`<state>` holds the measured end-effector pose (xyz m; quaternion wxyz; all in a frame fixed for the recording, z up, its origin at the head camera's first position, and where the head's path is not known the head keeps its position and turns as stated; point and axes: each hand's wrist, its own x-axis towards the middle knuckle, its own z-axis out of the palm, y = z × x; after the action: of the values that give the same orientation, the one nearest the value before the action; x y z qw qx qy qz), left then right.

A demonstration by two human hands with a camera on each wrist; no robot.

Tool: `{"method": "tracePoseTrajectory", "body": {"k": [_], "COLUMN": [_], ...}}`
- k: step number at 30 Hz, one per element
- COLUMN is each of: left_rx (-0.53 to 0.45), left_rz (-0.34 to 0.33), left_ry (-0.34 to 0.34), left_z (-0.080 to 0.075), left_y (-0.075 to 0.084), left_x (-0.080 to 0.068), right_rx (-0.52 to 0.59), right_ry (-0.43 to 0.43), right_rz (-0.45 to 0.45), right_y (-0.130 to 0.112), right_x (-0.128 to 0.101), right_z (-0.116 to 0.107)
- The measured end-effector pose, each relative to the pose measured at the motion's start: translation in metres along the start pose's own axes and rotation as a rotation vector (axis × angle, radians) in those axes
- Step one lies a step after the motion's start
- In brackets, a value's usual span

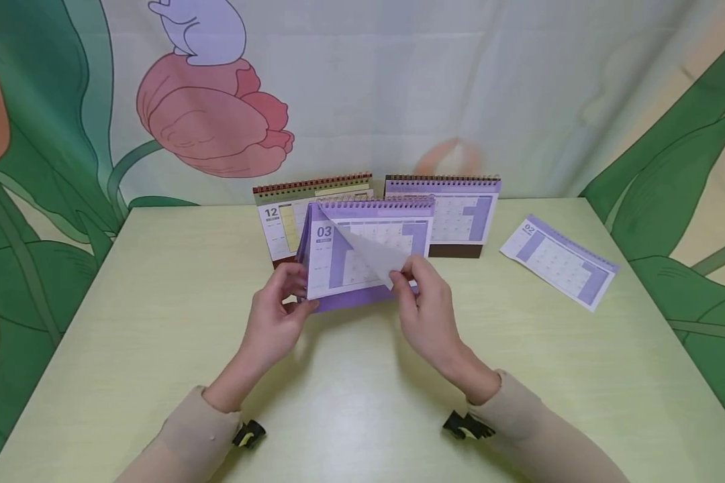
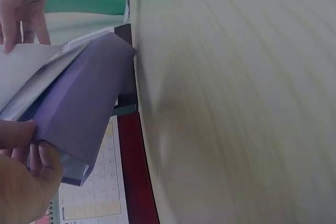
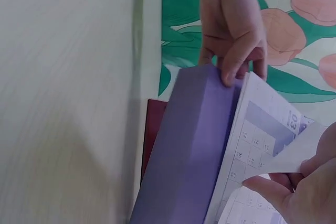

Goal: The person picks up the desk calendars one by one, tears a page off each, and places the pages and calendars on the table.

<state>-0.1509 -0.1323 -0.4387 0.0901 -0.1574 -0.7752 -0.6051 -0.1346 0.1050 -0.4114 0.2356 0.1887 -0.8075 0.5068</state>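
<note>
Two hands work on a purple spiral-bound desk calendar (image 1: 368, 251) standing near the middle of the pale green table (image 1: 157, 335), in front of two other desk calendars: one showing 12 (image 1: 290, 215) and a purple one on a brown base (image 1: 459, 215). The left hand (image 1: 278, 315) grips the calendar's lower left corner, thumb in front and fingers behind, steadying the base. The right hand (image 1: 425, 308) pinches the lower right corner of the 03 page (image 1: 371, 255), which is curled up and across. A loose 02 sheet (image 1: 558, 261) lies well apart to the right. To do this cleanly, I would judge the base should stay pinned while the page is drawn evenly toward the spiral, not sideways, so the punched holes do not rip unevenly.
</note>
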Motion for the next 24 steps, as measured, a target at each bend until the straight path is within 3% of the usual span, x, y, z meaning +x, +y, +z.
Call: {"method": "tracePoseTrajectory", "body": {"k": [13,24], "left_rx": [0.104,0.156], "left_rz": [0.013,-0.013], "left_ry": [-0.033,-0.114], "left_z": [-0.001,0.005], "left_y": [-0.001,0.0], "left_x": [0.001,0.004], "right_rx": [0.021,0.054], "right_ry": [-0.032,-0.092], "right_rz": [0.015,0.114], "right_y": [-0.005,-0.002], "right_x": [0.001,0.003], "right_z": [-0.004,-0.011]}}
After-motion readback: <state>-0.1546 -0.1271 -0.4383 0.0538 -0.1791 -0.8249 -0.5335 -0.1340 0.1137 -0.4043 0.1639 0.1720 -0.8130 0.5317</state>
